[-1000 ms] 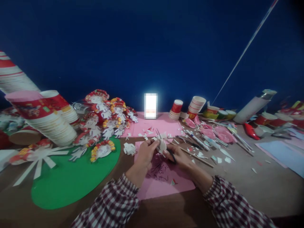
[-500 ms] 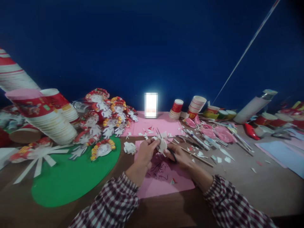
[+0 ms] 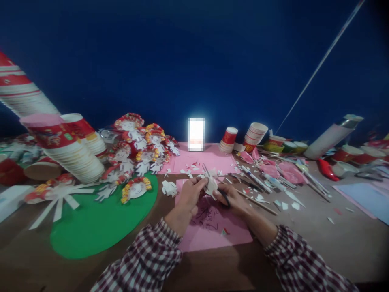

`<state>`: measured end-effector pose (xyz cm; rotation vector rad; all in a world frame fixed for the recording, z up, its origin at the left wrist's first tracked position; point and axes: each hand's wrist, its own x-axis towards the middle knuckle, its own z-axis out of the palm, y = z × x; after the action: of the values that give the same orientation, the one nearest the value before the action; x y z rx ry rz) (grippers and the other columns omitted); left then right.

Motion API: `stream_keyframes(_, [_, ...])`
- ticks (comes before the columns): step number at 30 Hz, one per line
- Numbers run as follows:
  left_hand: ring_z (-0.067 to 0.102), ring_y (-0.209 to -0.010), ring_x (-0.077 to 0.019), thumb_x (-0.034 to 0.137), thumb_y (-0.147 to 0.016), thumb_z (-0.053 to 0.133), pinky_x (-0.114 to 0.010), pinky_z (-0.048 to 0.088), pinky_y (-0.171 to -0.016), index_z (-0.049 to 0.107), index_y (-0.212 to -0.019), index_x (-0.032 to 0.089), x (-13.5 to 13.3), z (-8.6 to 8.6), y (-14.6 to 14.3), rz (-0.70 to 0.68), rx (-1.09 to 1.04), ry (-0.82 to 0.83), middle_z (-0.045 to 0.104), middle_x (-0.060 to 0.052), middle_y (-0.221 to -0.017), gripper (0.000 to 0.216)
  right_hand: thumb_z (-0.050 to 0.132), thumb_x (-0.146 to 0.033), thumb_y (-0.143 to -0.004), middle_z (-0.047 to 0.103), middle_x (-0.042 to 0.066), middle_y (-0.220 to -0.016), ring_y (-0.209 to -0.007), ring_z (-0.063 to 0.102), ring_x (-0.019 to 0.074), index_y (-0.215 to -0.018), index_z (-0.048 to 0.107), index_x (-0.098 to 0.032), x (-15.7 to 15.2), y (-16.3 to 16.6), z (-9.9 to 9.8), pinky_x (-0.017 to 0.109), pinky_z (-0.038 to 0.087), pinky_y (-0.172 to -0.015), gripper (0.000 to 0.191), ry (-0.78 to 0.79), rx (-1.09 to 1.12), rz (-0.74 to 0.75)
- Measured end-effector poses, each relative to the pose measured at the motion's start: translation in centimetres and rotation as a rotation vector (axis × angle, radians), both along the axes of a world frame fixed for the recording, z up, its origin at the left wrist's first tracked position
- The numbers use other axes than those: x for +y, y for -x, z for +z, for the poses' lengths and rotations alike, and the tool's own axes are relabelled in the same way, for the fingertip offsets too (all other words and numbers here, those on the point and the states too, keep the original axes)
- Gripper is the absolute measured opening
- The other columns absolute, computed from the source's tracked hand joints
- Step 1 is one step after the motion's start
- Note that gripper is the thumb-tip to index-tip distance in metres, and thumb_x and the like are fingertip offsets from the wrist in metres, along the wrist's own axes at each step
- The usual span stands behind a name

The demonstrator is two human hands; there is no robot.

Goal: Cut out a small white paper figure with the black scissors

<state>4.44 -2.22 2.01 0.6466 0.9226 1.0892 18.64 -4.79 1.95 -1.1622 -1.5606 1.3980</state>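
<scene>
1. The white paper cutout (image 3: 210, 184) is low in the middle of the view, held just above a pink sheet (image 3: 212, 239) and pinched between both my hands.
2. My left hand (image 3: 189, 198) is at 9 o'clock from the cutout, with thumb and fingertips closed on the cutout's left edge.
3. My right hand (image 3: 234, 201) is at 4 o'clock from the cutout, clenched around the dark handles of the scissors (image 3: 224, 197). The thin blades run up toward 11 o'clock past the paper. I cannot tell whether the blades are parted.
4. The pink sheet lies flat on the brown table (image 3: 319, 243). Thin dark snippets (image 3: 208, 213) are scattered over it right under my hands.
5. At 8 o'clock from my hands lies a green round sheet (image 3: 100, 229). A paper doll (image 3: 136, 189) with a red and yellow wreath rests on its far edge, and more dolls (image 3: 136, 142) are piled behind it at 10 o'clock.
6. Further out at 9 to 10 o'clock, long stacks of red and white paper cups (image 3: 73, 156) lean on their sides.
7. At 12 o'clock a bright glowing screen (image 3: 196, 134) stands upright before the dark blue wall (image 3: 194, 61).
8. At 1 o'clock stand two short cup stacks (image 3: 257, 134). At 2 o'clock sticks and pens (image 3: 258, 182) lie among white scraps.
9. Far out at 3 o'clock are a pale tube (image 3: 331, 136) lying tilted and a light blue sheet (image 3: 364, 196).
</scene>
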Motion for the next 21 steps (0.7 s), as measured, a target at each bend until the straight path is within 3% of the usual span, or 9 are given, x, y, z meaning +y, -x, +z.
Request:
stream_keyframes(7, [0.061, -0.059, -0.0144, 0.031, -0.06, 0.074, -0.026, 0.047, -0.057, 0.063, -0.082, 0.015, 0.37, -0.44, 0.2, 0.005, 0.017, 0.02, 0.066, -0.003, -0.069, 0.029, 0.063, -0.053, -0.072, 0.039, -0.004, -0.052, -0.046, 0.031, 0.007, -0.078, 0.06, -0.013, 0.18, -0.51, -0.18, 0.019, 0.025, -0.041, 0.04, 0.032, -0.002, 0.055])
stream_keyframes(11, [0.06, -0.059, -0.0136, 0.031, -0.059, 0.074, -0.026, 0.047, -0.058, 0.063, -0.077, 0.013, 0.77, -0.8, 0.41, 0.004, 0.053, -0.011, 0.065, -0.003, -0.068, 0.028, 0.065, -0.054, -0.07, 0.041, -0.005, -0.054, -0.044, 0.032, 0.0055, -0.077, 0.057, -0.013, 0.22, -0.59, -0.31, 0.019, 0.026, -0.04, 0.042, 0.081, 0.017, 0.065])
stream_keyframes(21, [0.059, -0.057, -0.0143, 0.028, -0.06, 0.072, -0.026, 0.046, -0.055, 0.062, -0.075, 0.015, 0.55, -0.78, 0.26, -0.029, -0.025, 0.007, 0.063, -0.001, -0.062, 0.022, 0.063, -0.05, -0.073, 0.045, -0.002, -0.053, -0.049, 0.037, 0.0101, -0.082, 0.061, -0.014, 0.32, -0.92, 0.0, 0.023, 0.031, -0.046, 0.037, 0.026, -0.021, 0.124])
